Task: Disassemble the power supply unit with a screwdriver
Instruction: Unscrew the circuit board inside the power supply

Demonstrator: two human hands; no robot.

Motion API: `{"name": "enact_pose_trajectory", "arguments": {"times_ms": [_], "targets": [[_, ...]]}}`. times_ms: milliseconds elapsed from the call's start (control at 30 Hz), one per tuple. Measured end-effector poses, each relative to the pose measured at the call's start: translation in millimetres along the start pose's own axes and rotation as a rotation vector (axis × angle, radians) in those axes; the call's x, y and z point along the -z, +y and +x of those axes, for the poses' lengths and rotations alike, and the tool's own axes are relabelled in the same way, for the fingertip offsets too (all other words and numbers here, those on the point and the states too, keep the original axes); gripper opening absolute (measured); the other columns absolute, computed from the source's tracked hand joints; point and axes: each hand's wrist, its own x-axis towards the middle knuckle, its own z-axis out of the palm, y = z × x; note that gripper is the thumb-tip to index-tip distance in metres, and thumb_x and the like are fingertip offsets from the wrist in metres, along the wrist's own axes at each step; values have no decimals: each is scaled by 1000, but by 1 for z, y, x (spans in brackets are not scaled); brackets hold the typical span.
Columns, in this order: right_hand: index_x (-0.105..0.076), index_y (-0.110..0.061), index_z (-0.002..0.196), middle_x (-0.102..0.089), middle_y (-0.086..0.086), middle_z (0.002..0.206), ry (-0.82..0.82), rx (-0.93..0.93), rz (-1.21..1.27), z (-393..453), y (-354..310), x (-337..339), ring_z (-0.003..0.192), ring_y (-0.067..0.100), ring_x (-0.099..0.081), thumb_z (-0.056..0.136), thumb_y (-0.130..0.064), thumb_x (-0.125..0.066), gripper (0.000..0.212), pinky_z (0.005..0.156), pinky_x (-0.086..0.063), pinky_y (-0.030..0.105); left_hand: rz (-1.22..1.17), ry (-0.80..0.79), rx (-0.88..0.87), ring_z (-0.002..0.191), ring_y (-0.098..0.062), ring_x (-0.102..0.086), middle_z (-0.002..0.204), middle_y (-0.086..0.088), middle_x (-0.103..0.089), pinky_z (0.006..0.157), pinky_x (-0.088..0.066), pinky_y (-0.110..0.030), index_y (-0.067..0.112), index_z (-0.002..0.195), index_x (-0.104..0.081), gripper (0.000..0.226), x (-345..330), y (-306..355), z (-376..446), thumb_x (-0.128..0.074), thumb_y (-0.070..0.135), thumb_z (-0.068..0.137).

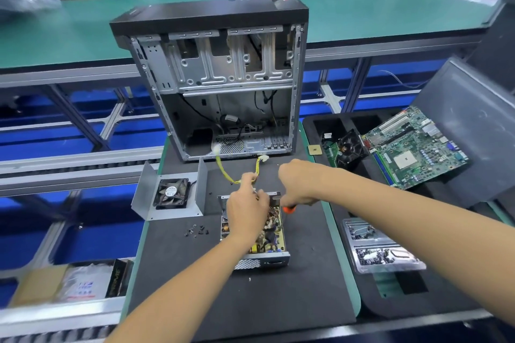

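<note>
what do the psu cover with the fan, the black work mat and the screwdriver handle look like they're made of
PSU cover: thin bent sheet metal, dull grey, with crisp folded edges. Work mat: matte black, looks like foam or rubber; no glare. Screwdriver handle: glossy orange, probably plastic, mostly hidden by the right hand.

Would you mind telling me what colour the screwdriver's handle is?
Orange with black, as far as it shows below the right hand on the screwdriver, in the head view.

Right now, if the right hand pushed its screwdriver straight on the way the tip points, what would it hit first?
The right hand holds the screwdriver with its tip slanting down into the open power supply. It would most likely meet the circuit board inside, just beside the left hand, though depth is hard to judge.
</note>
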Motion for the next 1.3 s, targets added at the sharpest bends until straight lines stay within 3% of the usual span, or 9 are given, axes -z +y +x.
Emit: {"name": "enact_pose_trajectory", "arguments": {"times_ms": [100,233,367,500,667,767,833,1033,1300], "targets": [[-50,-6,61,-56,6,46,-25,-14,16,0,-2,1,39,12,-46,74,-16,-62,21,41,-40,22,130,16,45,74,-30,-56,72,2,-56,58,-34,-33,21,106,-55,22,12,-7,4,-59,23,84],[-56,-6,61,-57,5,47,-15,8,-10,2,-5,2,40,11,-47,76,-16,-61,18,40,-39,21,357,2,-297,87,-26,-48,89,-2,-50,69,-34,-35,17,91,-60,13,21,-19,13,-65,21,78],[-52,-8,61,-55,8,53,-13,41,6,5,-2,5,42,17,-44,76,-19,-62,21,38,-33,20,310,-361,-594,90,-30,-55,97,-7,-58,74,-44,-38,10,88,-66,23,19,-26,25,-56,-7,76],[-47,-8,56,-54,10,58,63,19,54,14,9,15,53,24,-42,72,-21,-68,29,42,-31,22,405,-457,-806,91,-33,-58,118,-11,-59,77,-48,-40,13,103,-73,39,16,-38,30,-55,-7,75],[-36,-11,54,-38,5,52,199,-10,153,24,16,22,51,25,-38,70,-19,-71,40,42,-29,23,298,-529,-742,100,-29,-56,119,-10,-59,93,-40,-35,16,96,-77,34,19,-38,32,-49,18,77],[-37,-11,54,-41,4,52,210,-21,171,29,14,15,49,24,-37,71,-18,-71,38,41,-29,22,299,-467,-872,118,-30,-52,129,-13,-56,99,-40,-46,13,80,-75,20,12,-43,25,-57,22,76],[-37,-11,54,-40,4,50,212,-16,172,32,13,12,48,24,-37,71,-18,-70,38,41,-29,21,352,-375,-962,126,-29,-47,134,-11,-54,104,-34,-45,14,75,-70,17,7,-48,20,-55,22,79],[-35,-12,55,-37,4,53,235,-26,168,31,16,6,45,21,-35,73,-16,-69,39,40,-26,20,315,-254,-973,95,-33,-51,103,-14,-58,90,-37,-40,8,69,-64,11,1,-49,19,-56,15,74],[-34,-12,55,-37,4,52,222,1,171,33,17,7,44,19,-31,74,-14,-68,39,40,-25,20,301,-282,-921,99,-32,-51,107,-15,-57,85,-37,-41,8,73,-63,11,1,-52,17,-54,13,73]]}}
